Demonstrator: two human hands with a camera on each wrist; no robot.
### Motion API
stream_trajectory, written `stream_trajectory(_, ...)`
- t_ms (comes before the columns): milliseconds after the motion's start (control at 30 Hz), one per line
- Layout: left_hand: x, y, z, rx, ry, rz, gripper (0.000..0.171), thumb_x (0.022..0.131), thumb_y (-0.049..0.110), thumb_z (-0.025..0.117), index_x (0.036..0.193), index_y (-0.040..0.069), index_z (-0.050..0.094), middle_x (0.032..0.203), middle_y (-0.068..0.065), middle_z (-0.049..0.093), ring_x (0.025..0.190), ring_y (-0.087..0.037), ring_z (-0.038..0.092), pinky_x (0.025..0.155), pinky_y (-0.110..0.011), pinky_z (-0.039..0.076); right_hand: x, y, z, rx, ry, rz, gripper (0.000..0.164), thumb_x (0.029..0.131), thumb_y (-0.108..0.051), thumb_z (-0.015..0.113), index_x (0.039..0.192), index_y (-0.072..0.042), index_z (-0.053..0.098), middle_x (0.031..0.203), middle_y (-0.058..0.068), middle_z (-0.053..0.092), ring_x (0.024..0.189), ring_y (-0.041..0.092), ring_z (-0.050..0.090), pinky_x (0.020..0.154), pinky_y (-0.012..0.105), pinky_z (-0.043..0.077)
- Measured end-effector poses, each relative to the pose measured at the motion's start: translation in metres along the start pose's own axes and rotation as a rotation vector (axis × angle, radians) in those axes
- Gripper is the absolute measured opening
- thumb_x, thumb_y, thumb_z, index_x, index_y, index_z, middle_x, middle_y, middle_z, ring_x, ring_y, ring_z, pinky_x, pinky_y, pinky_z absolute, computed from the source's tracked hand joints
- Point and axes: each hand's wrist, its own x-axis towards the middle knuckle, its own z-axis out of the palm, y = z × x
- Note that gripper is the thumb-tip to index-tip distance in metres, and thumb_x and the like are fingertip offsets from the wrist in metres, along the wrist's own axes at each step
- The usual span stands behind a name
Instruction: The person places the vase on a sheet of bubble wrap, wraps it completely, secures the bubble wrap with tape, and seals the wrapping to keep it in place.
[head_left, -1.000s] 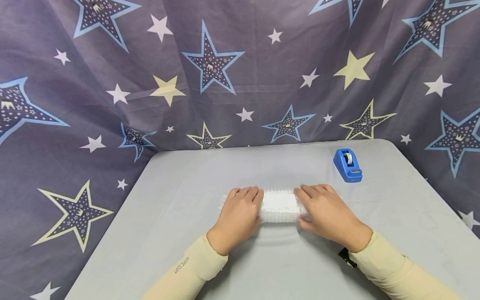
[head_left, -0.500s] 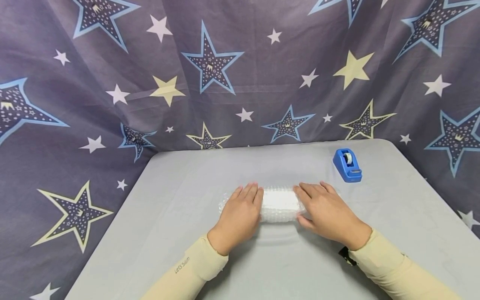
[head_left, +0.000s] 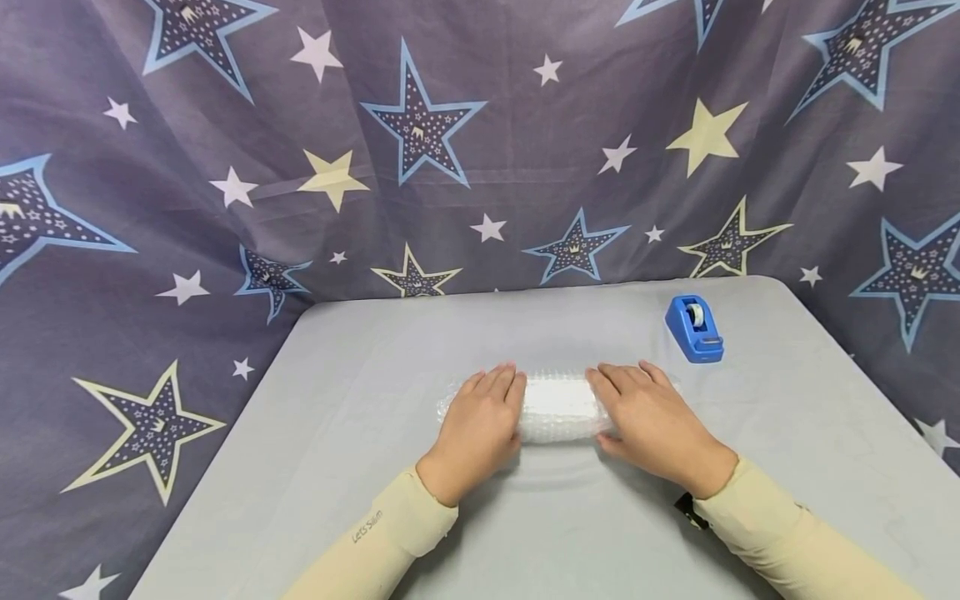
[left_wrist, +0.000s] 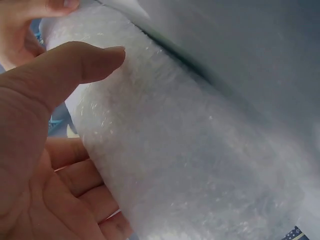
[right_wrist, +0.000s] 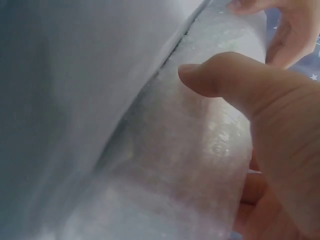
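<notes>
A roll of bubble wrap point(head_left: 558, 427) with a white patch on top lies crosswise on the grey-covered table. My left hand point(head_left: 480, 429) grips its left part, and my right hand point(head_left: 660, 429) grips the right part. In the left wrist view the left thumb point(left_wrist: 95, 62) presses the near side of the clear, bumpy wrap point(left_wrist: 165, 130), with the fingers round the far side. The right wrist view has the right thumb point(right_wrist: 225, 75) on the wrap point(right_wrist: 175, 130) in the same way. Whatever is inside cannot be made out.
A blue tape dispenser point(head_left: 695, 329) with a roll of tape stands at the back right of the table point(head_left: 360, 375). Behind the table hangs a dark curtain point(head_left: 510, 108) with stars, which also runs along both sides.
Both hands stay on the roll. Over the second their fingers have straightened a little and slid slightly farther over its top; the roll has hardly moved.
</notes>
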Motion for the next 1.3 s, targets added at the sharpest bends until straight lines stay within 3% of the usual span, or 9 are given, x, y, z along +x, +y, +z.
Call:
stream_trajectory(267, 0.001, -0.002, 0.005, -0.018, 0.005, -0.004, 0.076, 0.067, 0.017, 0.083, 0.137, -0.004, 0.06, 0.137, -0.021, 0.065, 0.128, -0.035, 0.063, 0.107, -0.048, 0.05, 0.0, 0.002, 0.004, -0.001, 0.018, 0.004, 0.093, 0.063, -0.039, 0.093, 0.139, 0.0, 0.058, 0.129, 0.018, 0.066, 0.12, 0.037, 0.063, 0.106, 0.063, 0.041)
stream_trajectory(533, 0.002, 0.0, 0.008, -0.028, -0.008, -0.021, 0.072, 0.065, 0.014, 0.083, 0.132, 0.0, 0.059, 0.127, -0.014, 0.067, 0.119, -0.031, 0.064, 0.1, -0.046, 0.051, 0.002, 0.004, 0.005, -0.018, 0.066, -0.013, 0.081, 0.062, -0.037, 0.085, 0.132, -0.003, 0.062, 0.123, 0.013, 0.069, 0.114, 0.034, 0.065, 0.103, 0.058, 0.042)
stream_trajectory(900, -0.002, 0.005, -0.011, -0.025, -0.076, -0.015, 0.053, 0.055, 0.021, 0.082, 0.101, 0.011, 0.059, 0.094, -0.001, 0.064, 0.088, -0.025, 0.064, 0.08, -0.04, 0.046, 0.0, 0.0, -0.01, 0.017, 0.011, -0.042, 0.073, 0.056, -0.041, 0.082, 0.12, -0.009, 0.066, 0.109, 0.006, 0.074, 0.099, 0.029, 0.07, 0.104, 0.061, 0.041)
stream_trajectory(1067, -0.005, 0.007, -0.019, -0.002, -0.081, 0.006, 0.047, 0.052, 0.025, 0.081, 0.089, 0.016, 0.054, 0.079, 0.003, 0.056, 0.075, -0.023, 0.058, 0.07, -0.036, 0.036, -0.001, -0.001, -0.016, 0.071, -0.024, -0.05, 0.075, 0.055, -0.039, 0.083, 0.121, -0.009, 0.066, 0.108, 0.005, 0.075, 0.099, 0.028, 0.071, 0.105, 0.062, 0.041)
stream_trajectory(1167, -0.005, 0.007, -0.021, -0.019, -0.075, 0.014, 0.05, 0.052, 0.025, 0.082, 0.09, 0.015, 0.051, 0.077, 0.004, 0.054, 0.071, -0.022, 0.054, 0.067, -0.034, 0.03, -0.001, 0.0, -0.016, 0.106, -0.036, -0.051, 0.079, 0.055, -0.036, 0.084, 0.125, -0.006, 0.063, 0.106, 0.007, 0.075, 0.099, 0.028, 0.071, 0.107, 0.063, 0.041)
stream_trajectory(1300, -0.005, 0.005, -0.02, -0.077, -0.079, 0.012, 0.052, 0.053, 0.021, 0.08, 0.093, 0.014, 0.048, 0.078, 0.004, 0.056, 0.07, -0.021, 0.056, 0.07, -0.035, 0.034, -0.002, 0.001, -0.015, 0.136, -0.03, -0.057, 0.079, 0.056, -0.034, 0.085, 0.124, -0.004, 0.056, 0.095, 0.005, 0.072, 0.094, 0.027, 0.07, 0.109, 0.065, 0.04)
